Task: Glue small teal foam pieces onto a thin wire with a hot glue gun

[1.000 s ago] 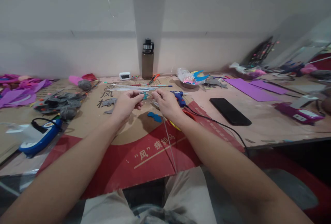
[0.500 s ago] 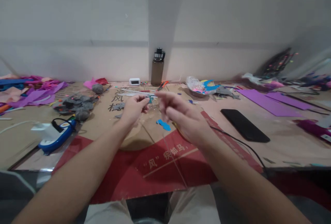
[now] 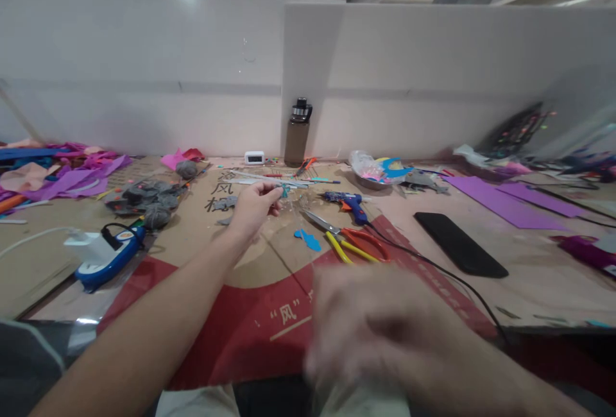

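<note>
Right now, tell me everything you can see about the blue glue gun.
The glue gun has a blue, plastic-looking body, a dark nozzle and an orange trigger. It lies on its side on brown cardboard, nozzle toward the left, handle angled toward the viewer. It is just beyond the scissors. A black cord leaves the handle and curves toward the viewer, on the right. The left hand and the blurred right hand are clear of its body. Whether it is on cannot be told.

The cardboard [image 3: 250,271] bore a pale “风” [image 3: 287,312] (quotation marks included) nearer than the blue cutout [image 3: 308,240], and a black 风 [image 3: 222,188] leftward beyond it.
</note>
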A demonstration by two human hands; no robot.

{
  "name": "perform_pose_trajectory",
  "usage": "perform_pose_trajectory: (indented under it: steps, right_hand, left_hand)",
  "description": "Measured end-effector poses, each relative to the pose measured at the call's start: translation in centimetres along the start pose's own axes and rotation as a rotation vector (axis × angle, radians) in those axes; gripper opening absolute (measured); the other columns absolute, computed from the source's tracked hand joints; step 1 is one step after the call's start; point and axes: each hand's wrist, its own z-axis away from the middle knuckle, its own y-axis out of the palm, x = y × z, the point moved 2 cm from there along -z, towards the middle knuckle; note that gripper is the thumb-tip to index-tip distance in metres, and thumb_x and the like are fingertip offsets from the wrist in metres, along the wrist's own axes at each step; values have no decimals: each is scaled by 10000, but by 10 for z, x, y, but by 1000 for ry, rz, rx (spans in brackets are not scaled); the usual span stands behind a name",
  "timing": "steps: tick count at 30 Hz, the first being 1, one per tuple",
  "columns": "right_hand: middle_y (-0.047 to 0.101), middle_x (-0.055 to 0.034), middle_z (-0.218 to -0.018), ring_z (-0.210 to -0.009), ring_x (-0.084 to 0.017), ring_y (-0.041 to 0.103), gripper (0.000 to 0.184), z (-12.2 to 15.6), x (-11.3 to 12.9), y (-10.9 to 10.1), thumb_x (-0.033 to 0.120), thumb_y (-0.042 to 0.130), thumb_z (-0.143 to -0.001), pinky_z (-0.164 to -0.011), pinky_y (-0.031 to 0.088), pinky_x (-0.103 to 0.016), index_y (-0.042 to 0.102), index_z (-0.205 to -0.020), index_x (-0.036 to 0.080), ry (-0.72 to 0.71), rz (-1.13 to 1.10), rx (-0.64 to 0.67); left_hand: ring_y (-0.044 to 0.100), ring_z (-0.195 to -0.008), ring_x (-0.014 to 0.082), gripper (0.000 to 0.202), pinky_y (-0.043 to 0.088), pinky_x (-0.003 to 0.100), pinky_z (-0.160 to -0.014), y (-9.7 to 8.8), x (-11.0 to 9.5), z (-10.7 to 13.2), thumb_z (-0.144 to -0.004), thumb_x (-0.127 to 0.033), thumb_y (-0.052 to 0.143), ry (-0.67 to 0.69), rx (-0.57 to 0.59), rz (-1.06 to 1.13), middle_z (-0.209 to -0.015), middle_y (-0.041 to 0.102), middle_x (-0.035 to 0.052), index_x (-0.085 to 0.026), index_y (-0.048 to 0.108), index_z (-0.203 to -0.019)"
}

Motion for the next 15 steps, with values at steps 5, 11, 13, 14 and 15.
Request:
perform_pose_trajectory:
  steps: [5, 11, 13, 14, 15]
  right_hand:
    - [535, 15, -562, -540, -117, 466, 302, -45, -47, -64, 432, 672, -767, -531, 374, -260, 558, -612, 200, 190, 249, -649]
    - [560, -78, -595, -618, -194, 531, 381, -35, -137, -122, 469, 520, -834, -625, 374, -324, 516, -567, 196, 605, 926, -618]
    - [594, -119, -633, -641, -230, 561, 298, -26, -158, -127, 437, 621, -740, -616, 379, -338, 551, -589, 190, 767, 992, -520]
    - [599, -122, -628, -638, -235, 569, 239, -23, -164, -127, 383, 651, -701, -602, 380, -335, 563, -593, 189, 807, 978, -493]
    - [598, -120, -609, -628, -235, 572, 181, -21, -167, -127, 319, 666, -666, -586, 380, -329, 568, -586, 190, 842, 941, -486]
  left_hand:
    - [501, -492, 74, 150, 384, 188, -446, -2, -2, -1, -708, -245, 682, 40, -31, -14, -602, 569, -16, -129, 624, -784]
    - [508, -499, 79, 130, 401, 192, -456, -5, -2, -4, -715, -231, 685, 77, -45, -5, -604, 569, -17, -142, 625, -787]
    - [509, -494, 80, 121, 406, 195, -459, -5, 0, -4, -713, -224, 686, 71, -42, -5, -602, 575, -14, -145, 630, -786]
    - [510, -492, 80, 115, 407, 195, -461, -4, 0, -4, -712, -218, 686, 70, -38, -6, -603, 578, -13, -146, 635, -784]
    - [509, -491, 79, 107, 407, 195, -461, -4, 1, -4, -711, -212, 685, 72, -33, -10, -602, 579, -12, -146, 639, -782]
